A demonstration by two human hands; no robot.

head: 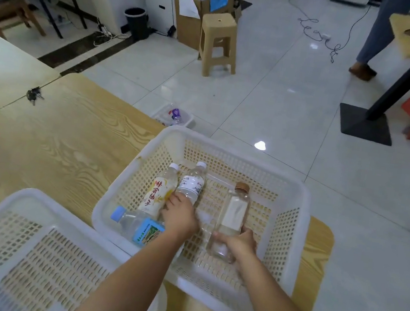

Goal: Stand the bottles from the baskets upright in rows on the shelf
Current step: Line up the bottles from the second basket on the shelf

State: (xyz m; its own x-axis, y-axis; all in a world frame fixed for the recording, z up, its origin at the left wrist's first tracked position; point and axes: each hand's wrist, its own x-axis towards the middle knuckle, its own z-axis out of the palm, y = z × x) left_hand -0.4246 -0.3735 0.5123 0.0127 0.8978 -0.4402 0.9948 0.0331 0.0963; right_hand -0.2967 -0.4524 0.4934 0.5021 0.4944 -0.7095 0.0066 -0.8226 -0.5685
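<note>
Nearest, an empty white basket sits on the wooden tabletop. In the farther basket, the right hand has its fingers clamped on a brown-capped clear bottle. The left hand closes on a white-capped water bottle. Left lie a bottle labelled 蜂蜜柚子 and a blue-capped bottle.

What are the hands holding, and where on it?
The right hand grips the brown-capped bottle at its bottom end. The left hand is on the bottom of the white-capped clear bottle; whether it grips it cannot be told.
</note>
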